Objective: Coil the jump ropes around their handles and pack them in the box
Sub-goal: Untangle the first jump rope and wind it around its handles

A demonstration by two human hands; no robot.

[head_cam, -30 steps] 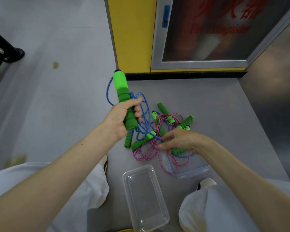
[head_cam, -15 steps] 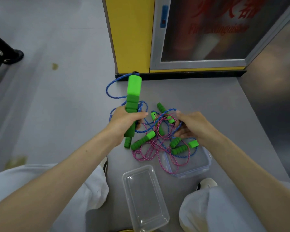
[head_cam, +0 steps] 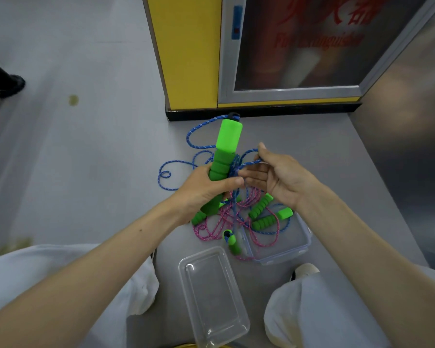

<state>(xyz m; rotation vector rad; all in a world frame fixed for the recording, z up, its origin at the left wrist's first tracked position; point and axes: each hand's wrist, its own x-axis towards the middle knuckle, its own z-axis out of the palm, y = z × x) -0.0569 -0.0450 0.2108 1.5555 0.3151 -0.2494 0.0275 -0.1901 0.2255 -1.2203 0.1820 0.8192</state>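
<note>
Left hand [head_cam: 206, 188] clamps the upright green handle [head_cam: 228, 139]; right hand [head_cam: 280, 179], fingers straight, carries blue rope [head_cam: 188, 137]. Bare floor spreads leftward; the box [head_cam: 305, 246] sits beside the right knee.

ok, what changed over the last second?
Right hand rose from the floor tangle to beside the green handle, with blue rope now draped across its fingers. Left hand kept its grip and tipped the handle from leaning left to slightly right. Near clear container and blue-edged container stayed put.
</note>
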